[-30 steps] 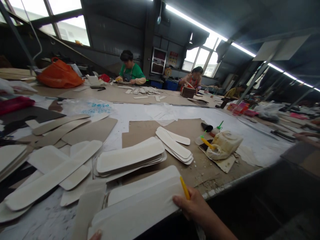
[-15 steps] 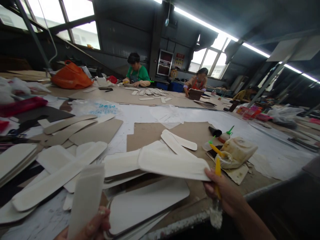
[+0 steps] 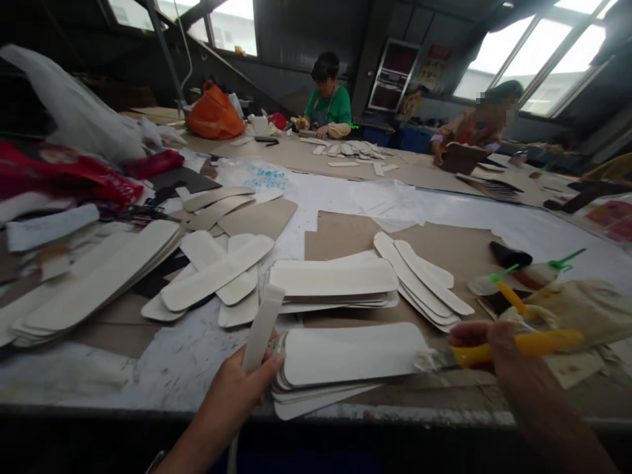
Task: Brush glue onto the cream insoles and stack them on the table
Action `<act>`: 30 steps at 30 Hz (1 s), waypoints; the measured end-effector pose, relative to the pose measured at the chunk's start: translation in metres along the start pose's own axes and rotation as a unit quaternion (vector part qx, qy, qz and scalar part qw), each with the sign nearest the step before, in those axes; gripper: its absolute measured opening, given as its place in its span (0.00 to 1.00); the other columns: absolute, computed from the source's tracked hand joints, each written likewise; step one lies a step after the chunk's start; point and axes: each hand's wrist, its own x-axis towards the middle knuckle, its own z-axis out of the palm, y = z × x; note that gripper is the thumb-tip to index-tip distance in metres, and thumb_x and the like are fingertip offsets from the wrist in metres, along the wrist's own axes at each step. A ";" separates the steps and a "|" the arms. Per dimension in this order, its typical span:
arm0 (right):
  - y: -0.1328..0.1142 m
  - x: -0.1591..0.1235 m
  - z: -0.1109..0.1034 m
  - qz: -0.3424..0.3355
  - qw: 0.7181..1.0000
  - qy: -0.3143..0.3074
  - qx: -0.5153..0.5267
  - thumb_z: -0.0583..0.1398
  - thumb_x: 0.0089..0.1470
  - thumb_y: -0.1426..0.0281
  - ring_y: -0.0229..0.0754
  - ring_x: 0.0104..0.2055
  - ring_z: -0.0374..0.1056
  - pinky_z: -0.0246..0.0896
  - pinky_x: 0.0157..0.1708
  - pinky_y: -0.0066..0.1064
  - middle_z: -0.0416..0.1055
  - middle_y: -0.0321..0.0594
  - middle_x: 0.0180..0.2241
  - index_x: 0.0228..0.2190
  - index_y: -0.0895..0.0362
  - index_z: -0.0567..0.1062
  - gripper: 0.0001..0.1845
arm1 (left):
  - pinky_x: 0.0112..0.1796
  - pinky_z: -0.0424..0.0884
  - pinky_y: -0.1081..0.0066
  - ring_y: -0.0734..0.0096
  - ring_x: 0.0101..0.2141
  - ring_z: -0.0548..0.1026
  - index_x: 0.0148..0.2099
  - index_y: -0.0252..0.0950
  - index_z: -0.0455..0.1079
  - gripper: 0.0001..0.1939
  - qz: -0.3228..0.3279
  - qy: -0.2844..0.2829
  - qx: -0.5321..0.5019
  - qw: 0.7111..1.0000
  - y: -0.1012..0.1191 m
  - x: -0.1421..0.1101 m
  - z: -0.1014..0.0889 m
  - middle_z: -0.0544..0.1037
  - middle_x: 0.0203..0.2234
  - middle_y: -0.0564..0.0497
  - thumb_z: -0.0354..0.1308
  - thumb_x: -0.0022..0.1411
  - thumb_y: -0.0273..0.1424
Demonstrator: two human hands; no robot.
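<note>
Pinched in my left hand [image 3: 237,388] is a pale flat strip [image 3: 264,327], standing upright beside the near pile. This near pile of white rounded panels [image 3: 353,355] lies at the table's front edge. My right hand [image 3: 508,355] is closed around a glue brush [image 3: 478,352] with a yellow handle. Its white-caked bristles are at the right end of the pile's top panel, apparently touching it. Behind lies a second stack of panels [image 3: 336,276], with a fan of narrower pieces [image 3: 419,280] to its right.
On the right stand a stained glue jug [image 3: 577,306] and a bottle with a green nozzle [image 3: 543,271]. Crossed panels [image 3: 217,273] and a long stack [image 3: 108,283] lie left. Across the table are a person in green [image 3: 328,105] and another person [image 3: 474,131].
The white panel that my right hand held along with the brush is out of its grip. The brush has swung from hanging down to pointing left, over the near pile. The camera view has turned left.
</note>
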 end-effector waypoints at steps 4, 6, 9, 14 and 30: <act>-0.049 -0.043 0.048 0.007 0.983 -0.150 0.110 0.45 0.48 0.42 0.36 0.17 0.59 0.55 0.16 0.27 0.62 0.35 0.15 0.28 0.56 0.70 0.32 | 0.18 0.54 0.75 0.76 0.14 0.58 0.24 0.37 0.60 0.16 0.003 -0.013 -0.008 1.000 0.000 0.003 0.000 0.61 0.09 0.60 0.56 0.46 0.44; -0.061 -0.054 0.073 0.022 0.957 -0.215 0.193 0.49 0.47 0.43 0.37 0.19 0.63 0.60 0.18 0.28 0.65 0.36 0.18 0.28 0.57 0.69 0.29 | 0.18 0.53 0.76 0.77 0.14 0.57 0.23 0.37 0.58 0.16 0.007 -0.033 -0.037 0.999 0.000 0.005 0.000 0.59 0.09 0.61 0.57 0.46 0.44; -0.062 -0.059 0.100 0.040 0.930 -0.282 0.234 0.57 0.44 0.48 0.38 0.23 0.66 0.66 0.23 0.29 0.67 0.36 0.22 0.27 0.57 0.67 0.24 | 0.18 0.53 0.76 0.77 0.15 0.57 0.22 0.37 0.58 0.16 0.024 -0.050 -0.064 0.996 0.001 0.007 0.000 0.59 0.11 0.61 0.59 0.44 0.43; -0.050 -0.063 0.119 0.080 0.927 -0.293 0.222 0.63 0.41 0.55 0.38 0.25 0.67 0.67 0.28 0.31 0.68 0.34 0.21 0.27 0.57 0.67 0.19 | 0.20 0.56 0.75 0.75 0.18 0.60 0.23 0.37 0.59 0.14 0.033 -0.048 -0.063 0.996 -0.002 0.009 0.000 0.61 0.14 0.59 0.60 0.42 0.38; -0.024 -0.034 0.043 -0.106 0.982 -0.005 -0.155 0.58 0.46 0.57 0.45 0.28 0.68 0.61 0.32 0.35 0.70 0.38 0.25 0.25 0.53 0.69 0.12 | 0.19 0.55 0.74 0.76 0.14 0.58 0.23 0.38 0.59 0.13 0.023 -0.016 -0.050 0.998 -0.018 0.011 0.007 0.60 0.11 0.61 0.59 0.42 0.40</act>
